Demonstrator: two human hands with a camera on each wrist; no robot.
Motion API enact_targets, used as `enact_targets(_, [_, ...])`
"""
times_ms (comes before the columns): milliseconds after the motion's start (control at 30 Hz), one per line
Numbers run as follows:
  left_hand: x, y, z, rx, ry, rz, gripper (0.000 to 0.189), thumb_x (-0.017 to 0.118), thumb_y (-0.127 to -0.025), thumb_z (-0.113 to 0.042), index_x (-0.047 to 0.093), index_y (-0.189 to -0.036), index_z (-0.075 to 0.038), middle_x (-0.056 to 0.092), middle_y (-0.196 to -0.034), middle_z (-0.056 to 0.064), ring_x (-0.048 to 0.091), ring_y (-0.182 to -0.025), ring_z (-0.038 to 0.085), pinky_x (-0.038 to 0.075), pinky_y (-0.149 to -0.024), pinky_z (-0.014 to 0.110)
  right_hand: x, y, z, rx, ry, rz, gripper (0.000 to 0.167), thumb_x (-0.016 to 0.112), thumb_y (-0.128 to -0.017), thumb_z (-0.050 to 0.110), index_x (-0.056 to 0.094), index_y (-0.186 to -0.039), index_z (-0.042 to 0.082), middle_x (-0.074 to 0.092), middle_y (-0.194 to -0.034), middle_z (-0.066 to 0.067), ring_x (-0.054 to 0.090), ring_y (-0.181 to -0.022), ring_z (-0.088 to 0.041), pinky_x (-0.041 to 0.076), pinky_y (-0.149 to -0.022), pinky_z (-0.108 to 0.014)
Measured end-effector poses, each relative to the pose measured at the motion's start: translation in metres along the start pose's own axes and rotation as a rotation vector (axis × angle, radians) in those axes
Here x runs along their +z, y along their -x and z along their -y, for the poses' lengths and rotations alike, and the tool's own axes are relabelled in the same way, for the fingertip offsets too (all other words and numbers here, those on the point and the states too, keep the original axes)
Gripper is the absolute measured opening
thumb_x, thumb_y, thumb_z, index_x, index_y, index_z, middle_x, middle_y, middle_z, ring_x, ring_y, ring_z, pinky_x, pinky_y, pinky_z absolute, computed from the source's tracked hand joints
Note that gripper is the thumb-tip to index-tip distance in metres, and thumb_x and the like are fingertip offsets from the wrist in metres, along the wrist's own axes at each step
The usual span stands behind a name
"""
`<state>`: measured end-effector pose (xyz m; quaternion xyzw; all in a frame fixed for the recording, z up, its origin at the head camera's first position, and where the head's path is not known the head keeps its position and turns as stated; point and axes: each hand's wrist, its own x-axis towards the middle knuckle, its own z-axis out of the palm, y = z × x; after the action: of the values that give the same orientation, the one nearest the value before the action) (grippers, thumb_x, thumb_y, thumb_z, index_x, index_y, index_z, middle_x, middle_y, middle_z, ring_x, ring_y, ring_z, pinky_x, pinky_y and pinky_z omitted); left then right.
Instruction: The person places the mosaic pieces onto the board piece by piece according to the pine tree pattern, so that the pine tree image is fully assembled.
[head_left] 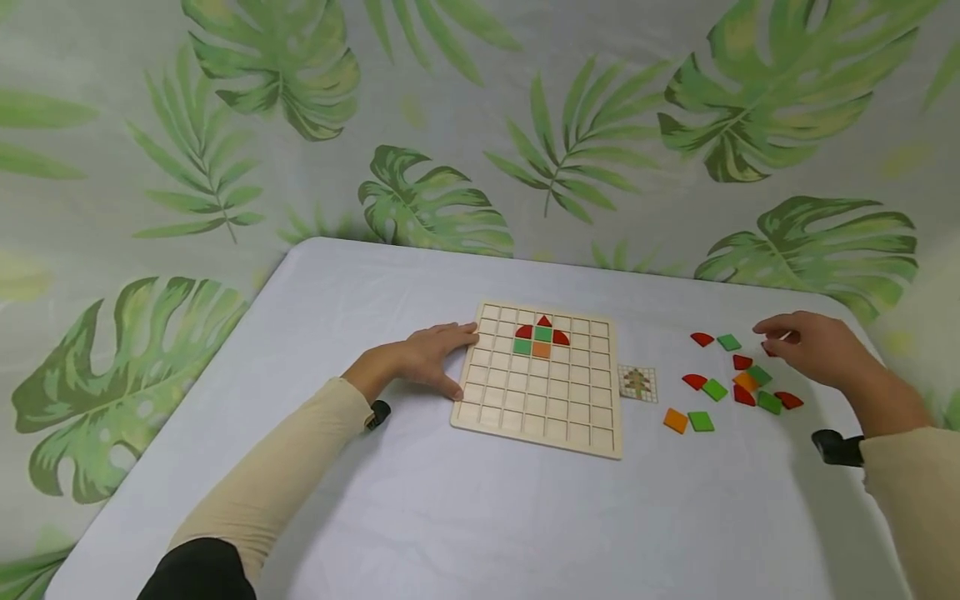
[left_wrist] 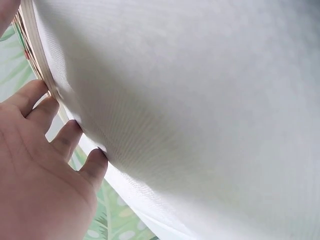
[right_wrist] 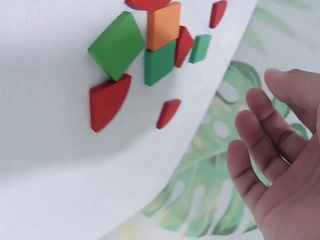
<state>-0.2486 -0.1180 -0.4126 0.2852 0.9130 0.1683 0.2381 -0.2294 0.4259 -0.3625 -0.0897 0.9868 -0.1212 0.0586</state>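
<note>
My left hand (head_left: 429,357) rests at the left side of a wooden grid board (head_left: 517,398), its fingertips (left_wrist: 37,89) against the edge and its thumb spread toward the near corner. Near the board's top sit a red triangle (head_left: 543,322), two red quarter-circles (head_left: 561,337), two green squares (head_left: 522,346) and an orange square (head_left: 541,350). Over on the right, my right hand (head_left: 821,350) hovers by the loose pieces with loosely bent fingers. Nothing is between them in the right wrist view, where a small red piece (right_wrist: 168,113) lies nearby.
Several loose red, green (head_left: 701,422) and orange (head_left: 675,420) pieces are scattered right of the board, some touching or overlapping. A small pattern card (head_left: 638,383) lies against the board's right edge. White cloth (head_left: 375,292) covers the table; a leaf-print backdrop (head_left: 435,200) hangs behind.
</note>
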Motion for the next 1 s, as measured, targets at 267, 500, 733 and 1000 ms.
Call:
enact_targets(267, [0.001,0.000,0.000,0.009,0.004,-0.004,0.095,0.079,-0.081,-0.040,0.028,-0.157,-0.016,0.011,-0.169,-0.002,0.011,-0.157,0.030,0.016,-0.125,0.054,0.011,-0.009,-0.002,0.047,-0.020,0.015,0.035,0.058,-0.096,0.012,0.060,-0.124,-0.008,0.060,-0.115,-0.035,0.055,-0.099,-0.046,0.054,-0.077,-0.055])
enact_targets(500, [0.000,0.000,0.000,0.005,0.009,0.004,0.096,0.079,-0.080,-0.040,0.028,-0.158,-0.017,0.011,-0.170,-0.002,0.010,-0.157,0.030,0.015,-0.125,0.054,0.030,-0.021,-0.005,0.079,-0.049,0.021,0.037,0.055,-0.096,0.014,0.059,-0.127,-0.005,0.056,-0.121,-0.036,0.052,-0.103,-0.047,0.050,-0.083,-0.060])
enact_targets(733, [-0.003,-0.002,0.000,0.011,-0.001,0.012,0.096,0.078,-0.081,-0.041,0.027,-0.158,-0.017,0.011,-0.170,-0.002,0.010,-0.157,0.030,0.015,-0.125,0.055,0.043,-0.026,-0.010,0.096,-0.050,0.042,0.045,0.055,-0.095,0.016,0.053,-0.135,-0.003,0.051,-0.127,-0.039,0.048,-0.107,-0.051,0.047,-0.086,-0.064])
enact_targets(1000, [-0.002,0.001,0.000,-0.007,0.007,0.019,0.097,0.078,-0.081,-0.042,0.026,-0.158,-0.017,0.010,-0.170,-0.002,0.009,-0.157,0.030,0.014,-0.125,0.055,0.044,-0.034,-0.001,0.126,-0.022,0.086,0.047,0.052,-0.091,0.012,0.054,-0.134,-0.007,0.047,-0.131,-0.041,0.043,-0.115,-0.055,0.040,-0.099,-0.070])
